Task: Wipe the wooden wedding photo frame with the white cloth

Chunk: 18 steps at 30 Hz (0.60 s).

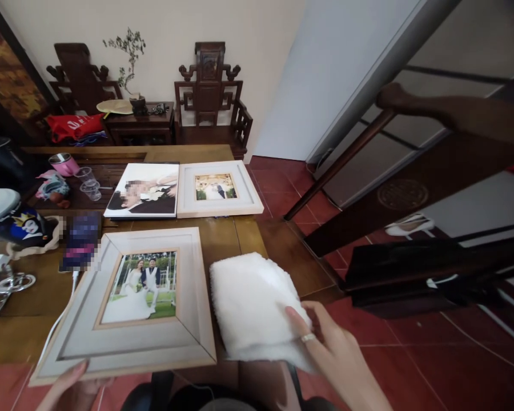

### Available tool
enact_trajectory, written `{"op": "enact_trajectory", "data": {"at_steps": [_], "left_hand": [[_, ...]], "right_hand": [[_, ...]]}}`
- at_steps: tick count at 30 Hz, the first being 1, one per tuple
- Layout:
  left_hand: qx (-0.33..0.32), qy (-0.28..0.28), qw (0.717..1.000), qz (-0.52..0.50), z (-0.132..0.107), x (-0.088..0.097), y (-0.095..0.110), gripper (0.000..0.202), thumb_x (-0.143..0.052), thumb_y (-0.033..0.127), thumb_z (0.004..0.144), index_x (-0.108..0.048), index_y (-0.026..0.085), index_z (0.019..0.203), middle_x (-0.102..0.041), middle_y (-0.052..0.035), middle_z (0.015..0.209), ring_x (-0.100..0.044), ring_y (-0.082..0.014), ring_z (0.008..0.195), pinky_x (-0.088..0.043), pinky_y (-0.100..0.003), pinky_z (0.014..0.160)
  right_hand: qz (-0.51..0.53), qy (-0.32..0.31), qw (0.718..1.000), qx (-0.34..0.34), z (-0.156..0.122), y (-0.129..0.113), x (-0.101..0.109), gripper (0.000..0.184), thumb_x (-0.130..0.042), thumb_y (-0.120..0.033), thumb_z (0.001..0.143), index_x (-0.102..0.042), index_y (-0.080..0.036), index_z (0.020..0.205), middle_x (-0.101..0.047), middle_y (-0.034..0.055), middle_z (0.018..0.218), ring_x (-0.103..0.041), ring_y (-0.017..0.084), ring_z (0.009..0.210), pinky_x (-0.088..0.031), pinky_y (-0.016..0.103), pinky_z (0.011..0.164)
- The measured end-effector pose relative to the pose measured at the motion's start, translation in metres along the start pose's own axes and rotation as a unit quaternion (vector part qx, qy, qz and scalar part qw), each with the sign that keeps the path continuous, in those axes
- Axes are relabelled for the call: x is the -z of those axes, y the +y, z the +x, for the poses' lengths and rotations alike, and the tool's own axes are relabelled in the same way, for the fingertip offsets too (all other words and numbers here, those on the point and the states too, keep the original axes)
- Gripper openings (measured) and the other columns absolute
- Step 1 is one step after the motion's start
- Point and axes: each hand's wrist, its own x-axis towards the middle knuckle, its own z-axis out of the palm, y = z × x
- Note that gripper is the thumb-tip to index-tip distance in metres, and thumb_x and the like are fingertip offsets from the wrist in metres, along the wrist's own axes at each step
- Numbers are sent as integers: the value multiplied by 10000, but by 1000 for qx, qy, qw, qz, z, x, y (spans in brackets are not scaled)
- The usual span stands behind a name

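My left hand (75, 388) grips the near left edge of a framed wedding photo (132, 348), thumb on the front and the fingers mostly hidden beneath. Its wide pale frame lies face up, with the near edge overhanging the table. In my right hand (325, 337) is a folded white fluffy cloth (255, 308), pinched at its right side between thumb and fingers. A ring shows on that hand. The cloth hangs just right of the frame, apart from it. Farther back on the table lie a photo album (145, 191) and a second framed photo (216, 208), side by side.
A wooden table (223, 245) carries a phone (81, 240) on a white cable, a pink mug (64, 164), clear cups (89, 185) and a dark kettle (2, 157) at left. A dark wooden chair (368, 182) stands close on the right. Red tiles cover the floor.
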Motion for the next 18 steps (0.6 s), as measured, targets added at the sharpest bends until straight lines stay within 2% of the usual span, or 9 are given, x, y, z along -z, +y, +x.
{"op": "enact_trajectory", "data": {"at_steps": [2,5,9,12,15,16,18], "left_hand": [[7,-5,1000,-3,-2,-6,-1,672,-825,159,405,-712,230,1063,-776,-42,848,-722,-384,832,-644,-409,617],[1,-9,1000,-5,-3,-10,0,591,-792,123,417,-725,226,995,-771,-26,783,-723,-375,838,-644,-395,628],[-10,1,1000,-17,-2,-9,0,453,-768,114,405,-724,216,843,-762,-14,733,-724,-367,829,-643,-383,615],[3,7,1000,-21,1,-7,-3,373,-772,117,389,-706,201,747,-755,-16,711,-726,-357,796,-643,-384,613],[6,0,1000,-21,4,-5,-6,340,-789,129,382,-697,188,703,-750,-25,697,-726,-343,731,-641,-387,593],[6,-1,1000,-18,5,-5,-6,338,-794,130,376,-696,184,696,-747,-28,685,-724,-335,698,-639,-385,580],[2,-6,1000,-15,5,-6,-6,360,-799,124,368,-701,182,709,-742,-26,669,-714,-315,634,-636,-383,560]], "right_hand": [[1,51,998,-24,4,-8,-11,468,-505,-662,762,-546,-248,976,-683,62,790,-622,273,668,-462,370,628],[22,90,996,1,16,-21,-18,405,-541,-606,722,-541,-242,900,-666,69,814,-595,270,692,-437,368,654],[126,45,990,37,18,-21,-17,303,-527,-551,781,-474,-253,786,-529,-18,647,-469,181,559,-367,299,550],[272,9,962,26,9,-12,-10,279,-593,-467,794,-419,-252,761,-483,-47,669,-435,140,553,-330,245,502],[401,-44,915,-22,7,-4,-1,306,-672,-388,741,-432,-286,902,-530,-67,718,-424,115,483,-307,219,437],[419,-59,906,-33,9,-3,2,378,-691,-390,728,-437,-308,997,-559,-65,740,-439,118,472,-322,220,431],[412,-75,907,-39,17,-5,6,559,-703,-450,732,-407,-327,1190,-616,-34,787,-531,151,529,-404,247,477]]}}
